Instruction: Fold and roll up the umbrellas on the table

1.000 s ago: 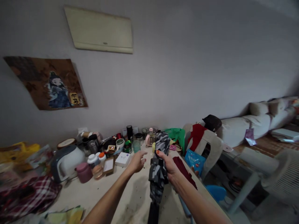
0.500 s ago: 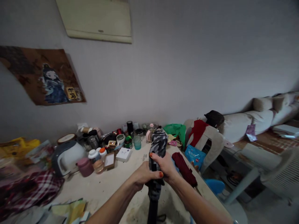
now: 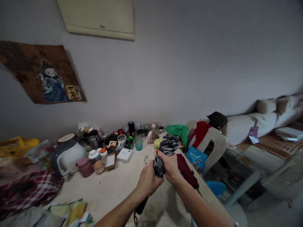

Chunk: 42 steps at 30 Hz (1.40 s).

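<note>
A folded umbrella [image 3: 168,145] in grey and black camouflage cloth is held over the table, its bunched canopy tipped up to the right. My right hand [image 3: 169,165] wraps the cloth just below the canopy's end, thumb across the front. Lower down, my left hand [image 3: 149,179] is closed around the umbrella close to its black handle [image 3: 141,206], which pokes out beneath with a wrist loop. A dark red folded bundle [image 3: 187,170] lies on the table just right of my right hand.
The white table [image 3: 113,192] carries a kettle [image 3: 68,157], a pink jar [image 3: 84,167], a white box [image 3: 124,155], a teal glass [image 3: 138,143] and a glass teapot [image 3: 153,134]. At the right edge are a blue packet [image 3: 197,157] and a white chair [image 3: 216,151].
The umbrella has gone from nearly upright to tilted, canopy end to the right and handle to the left. My right hand has shifted slightly right; both hands keep hold.
</note>
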Available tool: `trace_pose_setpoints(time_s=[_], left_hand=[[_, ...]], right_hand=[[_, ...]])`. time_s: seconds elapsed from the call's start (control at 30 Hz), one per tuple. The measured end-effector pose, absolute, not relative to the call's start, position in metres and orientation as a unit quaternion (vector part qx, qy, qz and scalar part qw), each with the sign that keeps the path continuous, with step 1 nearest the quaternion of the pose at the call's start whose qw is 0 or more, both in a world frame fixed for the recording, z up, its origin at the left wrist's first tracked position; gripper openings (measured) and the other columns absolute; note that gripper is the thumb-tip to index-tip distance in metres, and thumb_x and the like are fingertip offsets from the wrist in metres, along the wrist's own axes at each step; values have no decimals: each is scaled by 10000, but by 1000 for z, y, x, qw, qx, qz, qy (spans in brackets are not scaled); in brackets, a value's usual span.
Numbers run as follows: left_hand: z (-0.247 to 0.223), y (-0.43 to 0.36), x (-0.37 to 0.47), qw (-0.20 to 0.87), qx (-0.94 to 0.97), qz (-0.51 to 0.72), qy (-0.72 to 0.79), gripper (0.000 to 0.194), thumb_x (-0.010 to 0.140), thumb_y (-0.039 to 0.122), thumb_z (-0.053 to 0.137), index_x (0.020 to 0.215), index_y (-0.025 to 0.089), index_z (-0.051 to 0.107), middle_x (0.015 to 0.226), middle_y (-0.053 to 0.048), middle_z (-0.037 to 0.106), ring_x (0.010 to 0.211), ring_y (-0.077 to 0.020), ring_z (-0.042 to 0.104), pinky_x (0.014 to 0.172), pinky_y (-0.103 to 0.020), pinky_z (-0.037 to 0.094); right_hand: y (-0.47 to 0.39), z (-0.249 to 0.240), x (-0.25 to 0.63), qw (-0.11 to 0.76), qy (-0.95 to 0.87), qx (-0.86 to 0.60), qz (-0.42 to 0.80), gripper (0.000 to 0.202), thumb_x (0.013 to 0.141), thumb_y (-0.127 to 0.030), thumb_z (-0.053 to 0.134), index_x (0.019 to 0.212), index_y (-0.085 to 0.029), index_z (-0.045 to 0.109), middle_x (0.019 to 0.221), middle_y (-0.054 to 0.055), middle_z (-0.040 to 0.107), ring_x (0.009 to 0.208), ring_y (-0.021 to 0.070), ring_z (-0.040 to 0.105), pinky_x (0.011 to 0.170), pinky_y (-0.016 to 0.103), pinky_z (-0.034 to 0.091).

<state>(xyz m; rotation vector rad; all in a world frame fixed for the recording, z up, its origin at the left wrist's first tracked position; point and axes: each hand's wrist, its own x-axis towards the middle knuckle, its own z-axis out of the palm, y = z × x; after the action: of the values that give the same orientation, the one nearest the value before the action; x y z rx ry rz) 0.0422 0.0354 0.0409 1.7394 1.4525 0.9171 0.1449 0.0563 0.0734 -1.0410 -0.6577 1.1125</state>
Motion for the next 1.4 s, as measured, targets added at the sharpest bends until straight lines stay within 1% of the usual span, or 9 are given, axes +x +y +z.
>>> trace_pose_setpoints(time_s=[0.23, 0.43, 0.57, 0.7, 0.83, 0.93, 1.07, 1.2, 1.4], left_hand=[[66, 28, 16, 658, 543, 392, 342, 368, 552, 363, 741, 792, 133, 584, 629, 0, 553, 518, -100, 475, 481, -220, 361], [56, 28, -8, 750, 443, 404, 278, 463, 521, 520, 771, 632, 104, 601, 511, -43, 556, 448, -109, 499, 440, -219, 324], [42, 26, -10, 783, 371, 427, 258, 455, 505, 489, 772, 707, 103, 642, 605, -48, 594, 470, -91, 505, 488, -223, 348], [37, 21, -11, 796, 353, 428, 243, 483, 517, 433, 785, 867, 124, 661, 634, -7, 579, 483, -80, 499, 505, -214, 353], [46, 20, -9, 709, 445, 431, 338, 430, 559, 437, 751, 824, 136, 597, 657, -13, 577, 496, -100, 502, 482, -230, 368], [56, 24, -5, 484, 565, 445, 498, 292, 578, 253, 704, 818, 158, 567, 678, -7, 588, 581, -138, 543, 558, -260, 427], [59, 31, 1, 249, 650, 396, 599, 351, 582, 157, 652, 928, 164, 588, 798, -39, 659, 730, -187, 597, 668, -274, 439], [57, 32, 7, 202, 686, 371, 593, 279, 626, 151, 627, 894, 194, 559, 783, -25, 672, 712, -179, 601, 649, -253, 413], [63, 29, 12, 161, 695, 340, 612, 307, 682, 168, 619, 982, 203, 558, 863, -51, 699, 803, -224, 647, 684, -272, 416]], right_hand=[[57, 74, 169, 567, -454, -269, 632, 478, 630, -552, 759, 962, -235, 626, 959, 45, 658, 816, 185, 615, 679, 281, 494], [41, 54, 176, 328, -597, -260, 685, 282, 719, -307, 698, 933, -150, 605, 809, 39, 655, 716, 152, 643, 585, 225, 464], [34, 52, 168, 373, -557, -325, 667, 229, 627, -204, 682, 810, -144, 557, 671, -21, 590, 524, 100, 562, 428, 182, 362], [37, 56, 172, 450, -524, -355, 631, 410, 561, -136, 667, 969, -141, 625, 775, 3, 637, 653, 103, 570, 493, 173, 383], [40, 68, 186, 541, -554, -368, 515, 316, 645, -214, 691, 953, -154, 654, 871, 53, 672, 745, 139, 592, 604, 229, 462], [33, 81, 193, 623, -631, -368, 280, 103, 788, -230, 636, 872, -172, 631, 774, 33, 637, 681, 128, 577, 613, 237, 472], [16, 83, 185, 541, -789, -288, 51, 127, 869, -147, 581, 982, -197, 612, 868, 52, 628, 762, 148, 592, 673, 251, 493], [10, 60, 167, 430, -838, -335, 28, 152, 887, -143, 535, 1025, -186, 580, 976, 97, 580, 865, 207, 571, 730, 325, 504], [12, 45, 155, 480, -799, -361, 23, 250, 897, -109, 496, 1137, -177, 515, 1046, 108, 537, 924, 213, 535, 778, 338, 483]])
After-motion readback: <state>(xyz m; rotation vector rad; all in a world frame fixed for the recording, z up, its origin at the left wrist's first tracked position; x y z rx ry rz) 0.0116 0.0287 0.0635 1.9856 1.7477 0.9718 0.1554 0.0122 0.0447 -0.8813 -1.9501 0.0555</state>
